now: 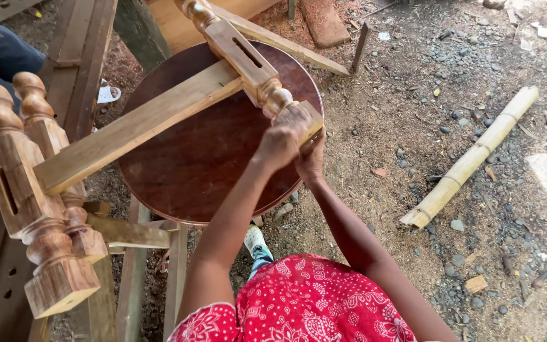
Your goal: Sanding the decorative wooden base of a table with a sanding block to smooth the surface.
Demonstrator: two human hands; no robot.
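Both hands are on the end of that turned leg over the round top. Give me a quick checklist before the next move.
1. Left hand wrapped over the turned leg end: ok.
2. Right hand under the same end: ok.
3. Flat rail joined to the leg: cannot tell, joint hidden.
4. Rail's far end seated in the leg pair: ok.
5. Round tabletop lying beneath the frame: ok.
6. Footing: not ok, bamboo pole and stones nearby.

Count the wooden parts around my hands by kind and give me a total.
Turned wooden legs: 3, one gripped at its end by the left hand and right hand, two at the left
Flat wooden rail: 1
Round dark tabletop: 1
Bamboo pole: 1
Total: 6
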